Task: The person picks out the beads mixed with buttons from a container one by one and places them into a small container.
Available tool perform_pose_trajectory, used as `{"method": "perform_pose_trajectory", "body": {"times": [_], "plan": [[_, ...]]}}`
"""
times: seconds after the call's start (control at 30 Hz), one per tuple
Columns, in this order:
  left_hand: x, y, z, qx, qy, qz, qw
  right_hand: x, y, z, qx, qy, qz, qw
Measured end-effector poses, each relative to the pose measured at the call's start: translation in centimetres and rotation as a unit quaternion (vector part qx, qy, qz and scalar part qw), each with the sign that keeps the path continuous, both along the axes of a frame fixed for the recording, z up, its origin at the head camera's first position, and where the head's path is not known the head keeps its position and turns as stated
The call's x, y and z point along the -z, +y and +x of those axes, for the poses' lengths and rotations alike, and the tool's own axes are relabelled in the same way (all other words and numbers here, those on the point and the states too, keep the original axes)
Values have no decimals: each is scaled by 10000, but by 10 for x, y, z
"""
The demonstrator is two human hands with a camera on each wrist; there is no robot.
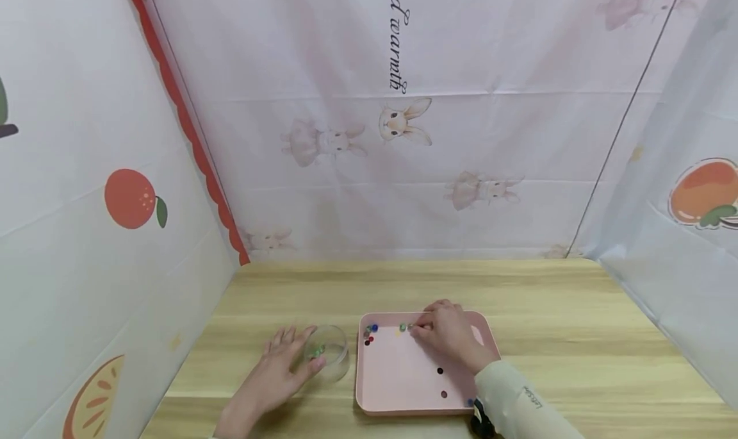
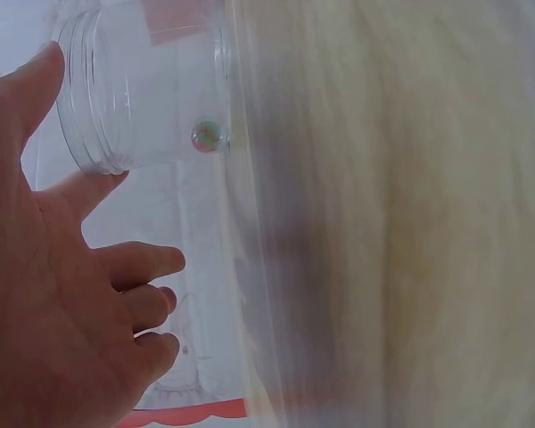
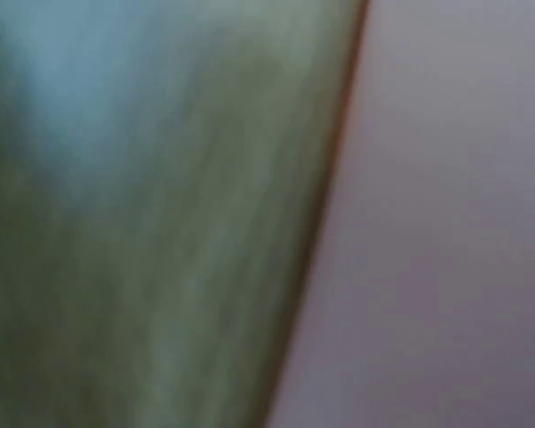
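Note:
In the head view my left hand (image 1: pixel 279 365) grips a clear jar (image 1: pixel 337 356) between thumb and index finger, left of the tray. Green-tinted marbles (image 1: pixel 319 350) lie inside; the left wrist view shows a multicoloured marble (image 2: pixel 207 135) near the jar's base. The other left fingers stay off the jar. Over the pink tray (image 1: pixel 398 378), my right hand (image 1: pixel 452 330) reaches to the far side and pinches a small clear marble (image 1: pixel 410 327) at its fingertips. A green marble (image 1: pixel 402 327) sits just left of it. The right wrist view is blurred and shows no fingers.
A blue marble (image 1: pixel 375 328) and several other small balls cluster in the tray's far left corner. Dark balls (image 1: pixel 440 371) lie nearer the front, and a blue one (image 1: pixel 470 402) by the right sleeve. Printed cloth (image 1: pixel 346 221) hangs behind the wooden table (image 1: pixel 277 285).

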State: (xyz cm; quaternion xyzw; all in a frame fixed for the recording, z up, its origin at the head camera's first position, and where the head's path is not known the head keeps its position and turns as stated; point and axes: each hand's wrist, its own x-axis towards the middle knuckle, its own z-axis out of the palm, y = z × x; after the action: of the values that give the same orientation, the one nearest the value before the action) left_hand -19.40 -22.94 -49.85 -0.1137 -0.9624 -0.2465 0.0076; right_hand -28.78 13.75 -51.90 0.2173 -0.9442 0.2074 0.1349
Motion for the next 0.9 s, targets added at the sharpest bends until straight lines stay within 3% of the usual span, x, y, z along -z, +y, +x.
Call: {"method": "perform_pose_trajectory", "body": {"times": [0.2,0.67,0.9], "plan": [[5,-2,6,-39,-78,-4,10000,7,-8,5,246,61,34,9997],[5,-2,-3,46,33,-44,10000,1,-13,3,607,56,-50,9981],[5,-2,-3,46,129,-15,9999,2,-12,1,539,142,28,9984]]}}
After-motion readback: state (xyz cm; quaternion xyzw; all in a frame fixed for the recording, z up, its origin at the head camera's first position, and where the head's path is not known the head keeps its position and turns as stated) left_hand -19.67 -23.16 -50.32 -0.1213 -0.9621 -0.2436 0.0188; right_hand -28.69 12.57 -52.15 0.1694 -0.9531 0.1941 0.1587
